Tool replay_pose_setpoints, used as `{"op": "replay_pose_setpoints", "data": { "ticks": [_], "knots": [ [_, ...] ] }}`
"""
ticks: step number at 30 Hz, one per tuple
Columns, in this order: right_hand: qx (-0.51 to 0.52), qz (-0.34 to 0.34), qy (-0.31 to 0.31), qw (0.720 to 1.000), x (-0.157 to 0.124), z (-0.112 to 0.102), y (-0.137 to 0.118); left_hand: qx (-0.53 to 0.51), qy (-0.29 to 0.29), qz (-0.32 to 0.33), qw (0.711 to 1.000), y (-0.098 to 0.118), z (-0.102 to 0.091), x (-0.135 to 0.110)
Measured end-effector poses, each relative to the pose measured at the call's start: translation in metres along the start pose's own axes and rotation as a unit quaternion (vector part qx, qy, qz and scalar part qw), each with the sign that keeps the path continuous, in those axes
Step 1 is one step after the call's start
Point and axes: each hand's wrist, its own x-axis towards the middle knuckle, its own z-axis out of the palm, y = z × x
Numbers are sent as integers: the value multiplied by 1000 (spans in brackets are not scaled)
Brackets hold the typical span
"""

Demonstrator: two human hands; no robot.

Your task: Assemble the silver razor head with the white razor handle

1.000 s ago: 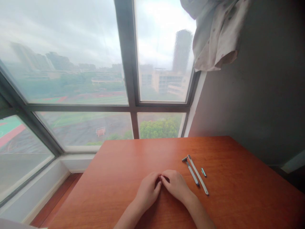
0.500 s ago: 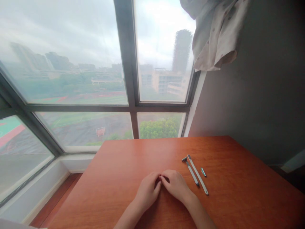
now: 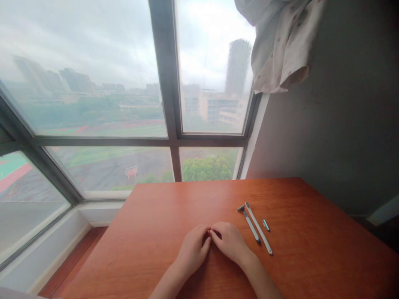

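My left hand [image 3: 193, 246] and my right hand [image 3: 229, 241] rest on the brown wooden table [image 3: 149, 232], with their fingertips meeting in the middle. The fingers of both are curled in and closed. Whatever lies between the fingertips, if anything, is hidden or too small to make out. Right of my right hand lies a grey razor [image 3: 251, 226], its head pointing away from me. A white toothbrush [image 3: 259, 229] lies close alongside it. Further right is a small green and white piece [image 3: 266, 225], perhaps a razor cartridge.
Large windows with grey frames [image 3: 170, 83] rise behind the table's far edge. A pale spotted curtain [image 3: 277, 54] hangs at the upper right. Beside it, a dark grey wall [image 3: 327, 124] runs along the right. A white sill [image 3: 62, 236] borders the left side.
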Motion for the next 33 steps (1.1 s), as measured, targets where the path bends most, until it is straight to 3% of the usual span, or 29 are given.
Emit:
{"op": "replay_pose_setpoints", "data": {
  "ticks": [33],
  "knots": [
    [-6,11,-12,1000,1,-2,-1,2,-3,-1,1000,1,0,2]
  ]
}}
